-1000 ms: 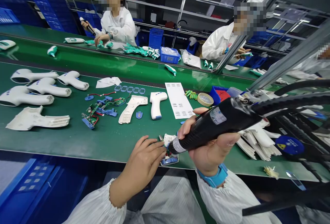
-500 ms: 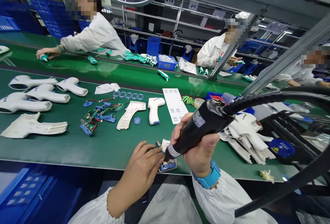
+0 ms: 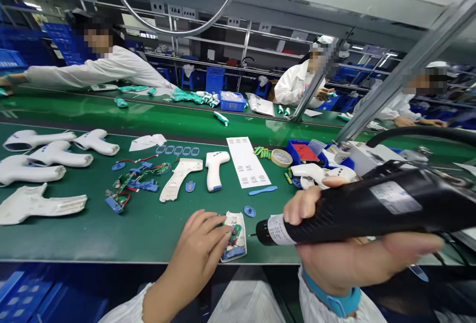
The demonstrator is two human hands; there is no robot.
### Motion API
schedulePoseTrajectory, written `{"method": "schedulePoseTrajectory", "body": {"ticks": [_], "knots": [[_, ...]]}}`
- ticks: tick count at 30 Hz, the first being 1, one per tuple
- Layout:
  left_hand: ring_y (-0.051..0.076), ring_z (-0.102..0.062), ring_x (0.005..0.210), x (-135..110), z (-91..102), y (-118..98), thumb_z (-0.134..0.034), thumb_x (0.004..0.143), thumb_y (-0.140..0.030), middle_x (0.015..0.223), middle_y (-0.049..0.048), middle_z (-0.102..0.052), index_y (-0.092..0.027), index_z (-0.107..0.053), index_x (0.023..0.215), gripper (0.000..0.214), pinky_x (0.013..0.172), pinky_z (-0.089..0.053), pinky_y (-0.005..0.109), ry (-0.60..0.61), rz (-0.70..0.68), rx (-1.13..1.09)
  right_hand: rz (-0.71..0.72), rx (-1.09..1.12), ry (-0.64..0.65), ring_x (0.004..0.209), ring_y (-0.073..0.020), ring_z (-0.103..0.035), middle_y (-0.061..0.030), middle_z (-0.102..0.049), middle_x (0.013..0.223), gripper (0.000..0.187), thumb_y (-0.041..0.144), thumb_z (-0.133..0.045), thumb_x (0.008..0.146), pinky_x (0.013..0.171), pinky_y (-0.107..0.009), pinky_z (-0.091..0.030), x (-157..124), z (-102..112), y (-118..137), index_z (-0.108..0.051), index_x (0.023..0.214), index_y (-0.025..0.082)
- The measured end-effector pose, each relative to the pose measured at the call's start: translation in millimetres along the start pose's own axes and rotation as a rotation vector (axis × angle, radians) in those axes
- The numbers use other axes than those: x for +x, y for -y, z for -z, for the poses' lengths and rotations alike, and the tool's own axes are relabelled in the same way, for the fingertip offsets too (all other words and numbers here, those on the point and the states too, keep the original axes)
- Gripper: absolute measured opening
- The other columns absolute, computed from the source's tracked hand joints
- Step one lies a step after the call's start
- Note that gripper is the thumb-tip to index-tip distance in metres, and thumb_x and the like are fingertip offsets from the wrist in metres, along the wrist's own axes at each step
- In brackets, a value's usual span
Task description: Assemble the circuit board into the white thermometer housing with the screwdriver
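My right hand (image 3: 345,258) is wrapped round a black electric screwdriver (image 3: 364,206), which lies almost level with its tip pointing left, a little right of a small white shell half (image 3: 235,236) holding a circuit board. That shell half lies at the near edge of the green table (image 3: 148,224). My left hand (image 3: 201,248) rests on the left side of the shell half, fingers pressed against it.
White thermometer housings (image 3: 48,154) lie at the left, loose circuit boards (image 3: 130,184) and shells (image 3: 178,179) in the middle. A label sheet (image 3: 247,161), tape roll (image 3: 281,157) and blue bin (image 3: 305,152) sit further back. Three other people in white coats work across the conveyor (image 3: 156,114).
My right hand has swung the screwdriver from steeply tilted down to nearly level and drawn its tip off the shell half to the right. The person at far left has leaned further left.
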State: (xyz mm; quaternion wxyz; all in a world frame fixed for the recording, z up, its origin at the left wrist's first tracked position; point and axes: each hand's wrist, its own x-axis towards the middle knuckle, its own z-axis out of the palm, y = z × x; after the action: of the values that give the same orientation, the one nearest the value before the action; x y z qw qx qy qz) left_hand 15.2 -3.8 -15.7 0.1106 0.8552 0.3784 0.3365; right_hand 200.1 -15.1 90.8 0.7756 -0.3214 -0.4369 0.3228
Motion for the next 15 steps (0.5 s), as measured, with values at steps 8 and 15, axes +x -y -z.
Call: {"method": "schedulePoseTrajectory", "body": {"ticks": [8, 15], "knots": [[0.022, -0.060, 0.094, 81.7, 0.8, 6.6, -0.045, 0.091, -0.031, 0.098, 0.0013, -0.069, -0.029, -0.067, 0.098, 0.024, 0.083, -0.049, 0.038, 0.135, -0.183, 0.036, 0.152, 0.012, -0.164, 0.042, -0.0141, -0.047, 0.0016, -0.053, 0.052, 0.063, 0.079, -0.042, 0.066, 0.041, -0.026, -0.040, 7.9, 73.0, 19.8, -0.058, 0.089, 0.023], [0.022, -0.068, 0.078, 215.7, -85.1, 39.5, -0.054, 0.082, -0.045, 0.086, -0.0059, -0.073, -0.034, -0.072, 0.082, 0.021, 0.071, -0.054, 0.031, 0.054, -0.369, 0.030, 0.235, -0.084, -0.051, 0.048, -0.0177, -0.055, 0.0000, -0.057, 0.062, 0.054, 0.072, -0.040, 0.079, 0.039, -0.030, -0.045, 12.8, 123.6, 25.3, -0.058, 0.098, 0.024]]}}
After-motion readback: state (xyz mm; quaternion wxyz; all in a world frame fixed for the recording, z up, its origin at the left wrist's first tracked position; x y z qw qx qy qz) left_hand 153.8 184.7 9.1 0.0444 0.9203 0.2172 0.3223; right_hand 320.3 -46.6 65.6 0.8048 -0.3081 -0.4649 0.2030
